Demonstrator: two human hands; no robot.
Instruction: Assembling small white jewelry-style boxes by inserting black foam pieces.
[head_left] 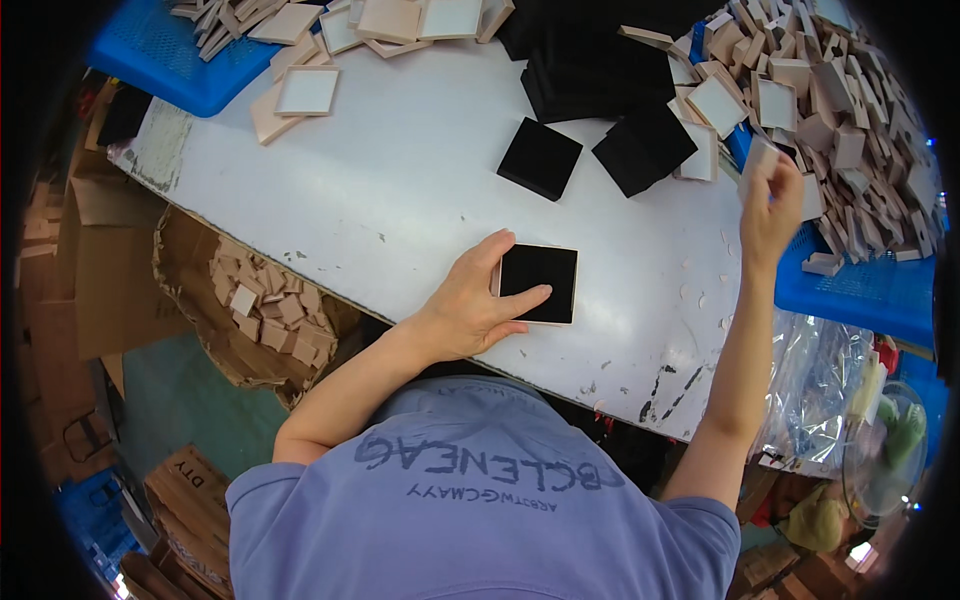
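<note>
A shallow square box (pixel 573 318) with a pale rim and a black pad (pixel 535 270) inside lies on the white table in front of me. My left hand (pixel 480 300) grips its left side, thumb at the upper corner and one finger lying across the pad. Over at the right, my right hand (pixel 772 200) pinches a small pale box piece (pixel 759 160) beside a blue basket (pixel 850 300) heaped with box pieces (pixel 850 150). Ahead of my left hand, two separate black pads or stacks of pads (pixel 540 158) (pixel 643 150) lie on the table.
More black pads (pixel 600 70) are piled at the far side. Pale box pieces (pixel 305 92) lie at the far left, by another blue basket (pixel 190 85). Below the left edge of the table (pixel 400 200), a carton (pixel 180 260) holds many pale pieces. Clear plastic bags (pixel 810 390) hang at the right.
</note>
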